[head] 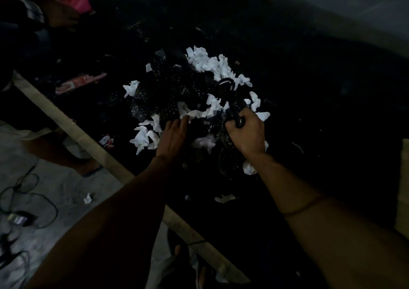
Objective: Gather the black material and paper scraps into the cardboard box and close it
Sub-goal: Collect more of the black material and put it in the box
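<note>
Head view
Black material [177,85]: a crumpled, speckled heap on the dark counter [309,89]. I place everything else from this heap.
Paper scraps [205,62]: white and torn, strewn over and around the heap, thickest on its far side. One stray scrap [87,198] lies on the floor, well off to the heap's near left.
Left grip [174,136]: at the heap's near edge, fingers stretched forward and resting on the scraps. As far as I can make out, it has hold of nothing.
Right grip [245,131]: at the heap's near right, fingers curled tight around a bunch of the black material.
Cardboard box: a tan edge [403,189] far to the right of the heap may be it, but the room is too dark to be sure.
Wrapper [80,82]: red and white, on the counter left of the heap.
Step in hand: gathering, I'd say; nothing looks boxed yet.
Next move: probably drawing the outlying scraps in against the heap, so both grips can lift one bundle. The light paper seems likely to slip out.
</note>
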